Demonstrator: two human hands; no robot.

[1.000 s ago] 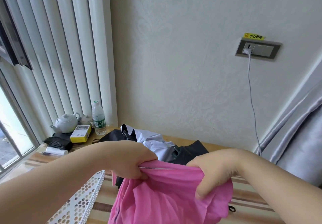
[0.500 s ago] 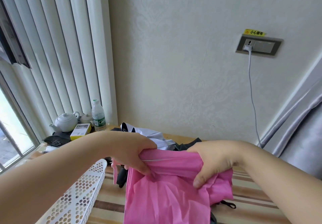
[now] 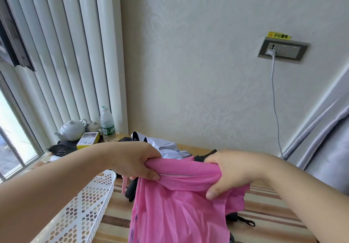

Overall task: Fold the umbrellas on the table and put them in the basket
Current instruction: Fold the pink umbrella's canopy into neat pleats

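A pink umbrella (image 3: pixel 177 201) hangs in front of me above the table, its fabric loose and draping down. My left hand (image 3: pixel 137 159) grips its top edge on the left, and my right hand (image 3: pixel 232 171) grips the bunched fabric on the right. A thin metal rib shows between the hands. Behind them a white and black umbrella (image 3: pixel 166 146) lies on the table, partly hidden. A white perforated basket (image 3: pixel 81 212) stands at the lower left, below my left forearm.
The striped table (image 3: pixel 264 214) reaches to the wall. At its far left stand a white teapot (image 3: pixel 72 129), a yellow box (image 3: pixel 87 140) and a water bottle (image 3: pixel 107 124). A black strap (image 3: pixel 245 222) lies at the right. A cable (image 3: pixel 274 101) hangs from the wall socket.
Both hands have lifted the pink umbrella slightly and drawn further apart, stretching its top edge. More of the basket and table shows below.
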